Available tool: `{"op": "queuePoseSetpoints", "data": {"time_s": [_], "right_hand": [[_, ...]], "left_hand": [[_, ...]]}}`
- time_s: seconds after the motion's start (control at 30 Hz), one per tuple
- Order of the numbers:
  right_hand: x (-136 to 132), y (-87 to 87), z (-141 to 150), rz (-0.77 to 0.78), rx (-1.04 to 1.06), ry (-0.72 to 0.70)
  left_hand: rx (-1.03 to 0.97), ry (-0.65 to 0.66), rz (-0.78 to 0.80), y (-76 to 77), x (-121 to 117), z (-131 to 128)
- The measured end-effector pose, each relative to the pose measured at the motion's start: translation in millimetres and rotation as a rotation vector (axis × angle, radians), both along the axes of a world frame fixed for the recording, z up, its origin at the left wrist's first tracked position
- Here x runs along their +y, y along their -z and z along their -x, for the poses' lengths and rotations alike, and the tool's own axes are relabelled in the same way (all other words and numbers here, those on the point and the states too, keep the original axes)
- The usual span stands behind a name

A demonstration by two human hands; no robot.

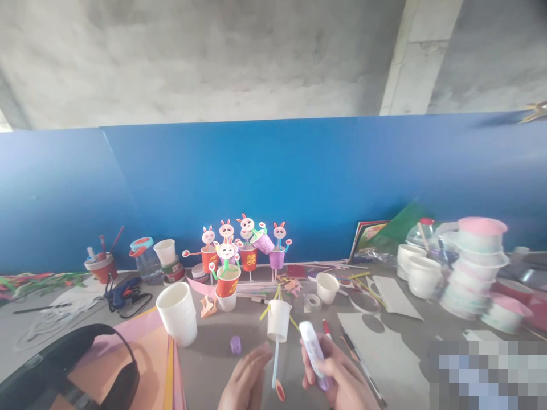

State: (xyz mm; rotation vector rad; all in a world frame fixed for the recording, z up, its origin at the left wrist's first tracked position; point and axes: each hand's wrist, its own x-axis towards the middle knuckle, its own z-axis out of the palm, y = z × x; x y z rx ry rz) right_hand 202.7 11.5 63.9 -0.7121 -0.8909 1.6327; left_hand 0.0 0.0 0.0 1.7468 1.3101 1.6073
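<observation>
My right hand grips a glue stick with a white upper end and a purple base, tilted up to the left. My left hand is open beside it, its fingers stretched out near the straw. Between the two hands is a white paper cup. Yellow straws stick out around the cup, and a light blue straw points from it towards me. Near that straw's end is a small oval paper cutout in red and pink. A purple cap sits left of the cup.
Several rabbit-faced cup figures stand at the back. A stack of white cups, coloured paper sheets and a black headband-like object are left. A pen, white paper and stacked bowls lie right.
</observation>
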Motion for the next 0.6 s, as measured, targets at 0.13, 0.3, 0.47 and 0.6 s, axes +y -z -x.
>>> {"op": "queuePoseSetpoints", "data": {"time_s": [0.13,0.3,0.47,0.6], "right_hand": [[11,-9.4,6,-0.015,-0.299,-0.027],[12,2.0,18,-0.021,-0.412,-0.040],[8,21.4,16,-0.059,-0.435,-0.042],[-4,20.4,17,-0.047,-0.509,-0.030]], "left_hand": [[0.235,-0.113,0.063,-6.3,7,47],[0.483,0.049,0.448,-34.5,25,69],[0.329,0.102,0.488,-35.2,37,67],[-0.411,0.307,0.610,-40.5,21,58]]}}
